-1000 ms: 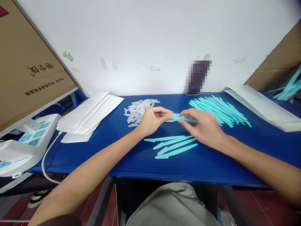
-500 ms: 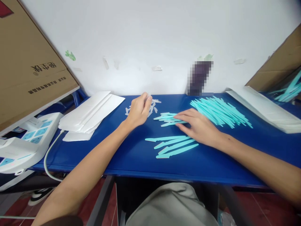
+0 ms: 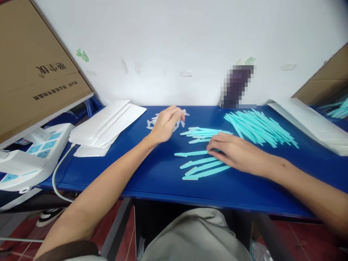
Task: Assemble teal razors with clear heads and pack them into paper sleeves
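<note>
On the blue table, my right hand (image 3: 227, 150) has its thumb and fingertips closed on the handle of a turquoise eyebrow razor (image 3: 191, 153). Three more razors (image 3: 209, 168) lie in a row just below it. Above the fingers is a small group of razors (image 3: 201, 131). My left hand (image 3: 167, 123) hovers over a scatter of small clear plastic caps (image 3: 152, 124). Its fingers are pinched together, and whatever may be between them is hidden.
A large heap of turquoise razors (image 3: 261, 128) lies at the right. White envelopes (image 3: 103, 127) are stacked at the left, beside a power strip (image 3: 46, 156) with a cable. More white packets (image 3: 312, 127) lie at far right. A cardboard box (image 3: 40, 54) leans over the left side.
My right hand has moved from the upper razor group down to the row, where it grips the top razor, now slightly shifted. My left hand stays by the caps. The view has shifted slightly.
</note>
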Tool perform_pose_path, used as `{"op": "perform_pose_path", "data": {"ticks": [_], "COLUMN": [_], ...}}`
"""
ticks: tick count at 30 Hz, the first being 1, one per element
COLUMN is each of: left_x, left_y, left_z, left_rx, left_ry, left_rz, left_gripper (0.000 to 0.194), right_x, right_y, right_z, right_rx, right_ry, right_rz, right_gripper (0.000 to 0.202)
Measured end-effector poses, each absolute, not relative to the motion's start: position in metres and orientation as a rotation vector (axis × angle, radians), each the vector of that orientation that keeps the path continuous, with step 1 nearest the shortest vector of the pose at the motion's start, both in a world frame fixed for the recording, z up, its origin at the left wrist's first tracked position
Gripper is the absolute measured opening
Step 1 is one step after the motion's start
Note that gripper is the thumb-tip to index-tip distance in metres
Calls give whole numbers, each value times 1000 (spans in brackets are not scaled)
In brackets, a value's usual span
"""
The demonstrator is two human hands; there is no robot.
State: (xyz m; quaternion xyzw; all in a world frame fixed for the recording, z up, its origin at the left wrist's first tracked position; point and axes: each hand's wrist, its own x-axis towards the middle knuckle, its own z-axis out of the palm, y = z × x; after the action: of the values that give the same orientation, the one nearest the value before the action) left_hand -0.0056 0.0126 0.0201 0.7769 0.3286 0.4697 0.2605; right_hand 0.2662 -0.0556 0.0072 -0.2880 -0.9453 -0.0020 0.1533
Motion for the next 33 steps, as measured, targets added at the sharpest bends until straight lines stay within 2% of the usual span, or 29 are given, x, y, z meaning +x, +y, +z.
{"op": "perform_pose_path", "data": {"ticks": [3,7,10,16,33], "left_x": [-4,-3,-2,3,14], "left_y": [13,22,27,22,9], "left_z": [19,11,8,8,8], "left_rx": [2066,1698,1501,1347,1302], "left_ry": [962,928,883,835,746], "left_rz": [1314,1413,1385,1349,1209], "left_gripper": [45,40,37,33,38], "right_x": [270,276,277,271,266], "right_y": [-54,-54,-53,-55,-62], "right_z": [9,6,5,8,9], "right_rx": [-944,-1130,-1143,-1187,-1128], "right_ry": [-2645,-2441,-2333,-2173,-2108], "right_rz": [66,174,247,39,5], "right_gripper": [23,18,26,43,38]}}
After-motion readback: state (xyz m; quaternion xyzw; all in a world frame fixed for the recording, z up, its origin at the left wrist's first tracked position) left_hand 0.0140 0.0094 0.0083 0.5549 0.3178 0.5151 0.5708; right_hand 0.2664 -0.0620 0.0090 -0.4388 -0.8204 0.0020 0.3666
